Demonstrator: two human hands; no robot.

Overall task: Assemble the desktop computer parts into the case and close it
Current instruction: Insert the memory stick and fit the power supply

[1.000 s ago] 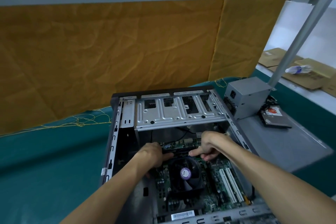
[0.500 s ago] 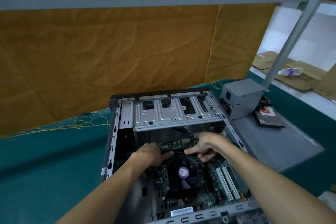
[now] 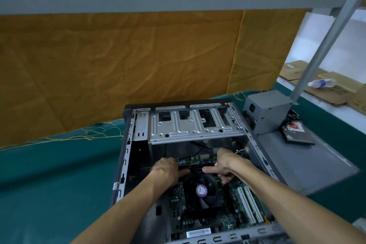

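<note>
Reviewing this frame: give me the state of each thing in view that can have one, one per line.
Computer case: on its side, open, panel off.
Memory stick: at its motherboard slot, a hand on each end.
Left hand: on the stick's left end.
Right hand: thumb on the stick's right end.
Power supply: outside the case.
Drive: outside, on the side panel.

The computer case [image 3: 126,156] is lying on its side on the green bench, open side up, so you look straight down at the motherboard [image 3: 223,220]. Black cooler fan [image 3: 201,191] with a purple sticker sits mid-board, two white slots [image 3: 250,204] just right of it. A dark memory stick [image 3: 195,167] lies crosswise just past the fan. The silver drive cage [image 3: 196,125] spans the far end. Grey power supply [image 3: 265,113] and a hard drive [image 3: 297,132] sit on the grey side panel [image 3: 301,160], right of the case.
</note>
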